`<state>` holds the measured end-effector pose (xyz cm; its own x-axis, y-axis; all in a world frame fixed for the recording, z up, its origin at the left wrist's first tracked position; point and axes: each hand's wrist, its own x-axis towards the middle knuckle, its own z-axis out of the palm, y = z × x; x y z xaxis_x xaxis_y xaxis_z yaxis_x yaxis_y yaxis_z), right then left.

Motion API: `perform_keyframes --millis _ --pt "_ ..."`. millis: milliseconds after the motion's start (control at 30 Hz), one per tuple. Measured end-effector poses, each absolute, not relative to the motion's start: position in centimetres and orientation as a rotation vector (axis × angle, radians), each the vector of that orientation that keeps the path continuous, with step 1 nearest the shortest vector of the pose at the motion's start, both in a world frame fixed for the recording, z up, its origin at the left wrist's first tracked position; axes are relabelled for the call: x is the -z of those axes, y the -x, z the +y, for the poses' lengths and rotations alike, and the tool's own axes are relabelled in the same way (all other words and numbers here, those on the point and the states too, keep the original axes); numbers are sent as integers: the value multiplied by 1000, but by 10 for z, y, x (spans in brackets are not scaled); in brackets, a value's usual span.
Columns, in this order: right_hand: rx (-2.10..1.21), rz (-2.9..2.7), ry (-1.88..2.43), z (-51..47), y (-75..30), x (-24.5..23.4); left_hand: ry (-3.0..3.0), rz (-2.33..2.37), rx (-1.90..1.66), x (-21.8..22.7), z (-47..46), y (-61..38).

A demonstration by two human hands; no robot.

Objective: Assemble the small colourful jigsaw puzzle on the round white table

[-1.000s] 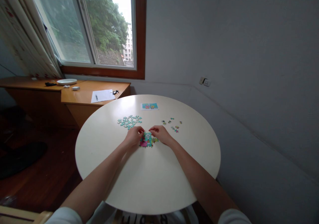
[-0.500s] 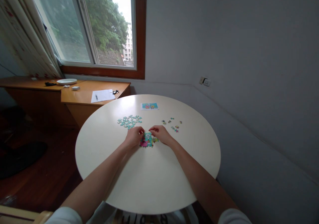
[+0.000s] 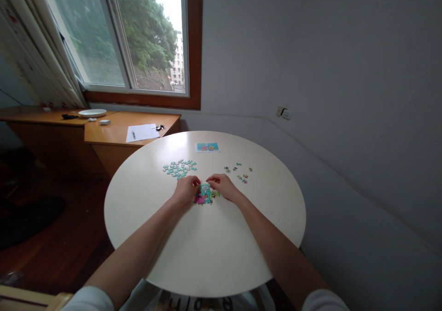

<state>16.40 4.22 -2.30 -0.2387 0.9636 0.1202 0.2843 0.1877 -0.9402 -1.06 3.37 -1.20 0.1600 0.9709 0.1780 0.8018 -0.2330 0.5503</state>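
A partly joined jigsaw puzzle (image 3: pixel 204 195) with pink, turquoise and yellow cartoon figures lies on the round white table (image 3: pixel 207 251). My left hand (image 3: pixel 187 189) is at its upper left corner, fingers bent and pressed together. On the opposite side, my right hand (image 3: pixel 223 185) has its curled fingertips by the puzzle's top edge and covers part of its upper right. Whatever is between the fingers of either hand is too small or hidden to make out. Behind my left hand lies a pile of turquoise puzzle pieces (image 3: pixel 179 168).
Several loose pieces (image 3: pixel 245 180) are scattered beyond my right hand. A small picture card (image 3: pixel 207 147) lies near the table's far edge. Further back left, a wooden desk (image 3: pixel 120 122) holds a white plate (image 3: pixel 92 113), paper (image 3: pixel 141 133) and keys (image 3: pixel 160 127).
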Motion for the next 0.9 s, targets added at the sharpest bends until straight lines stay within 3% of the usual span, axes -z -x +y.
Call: perform_keyframes --millis 900 --pt "-1049 -1592 1189 45 -167 22 -2128 1715 -790 6 27 8"
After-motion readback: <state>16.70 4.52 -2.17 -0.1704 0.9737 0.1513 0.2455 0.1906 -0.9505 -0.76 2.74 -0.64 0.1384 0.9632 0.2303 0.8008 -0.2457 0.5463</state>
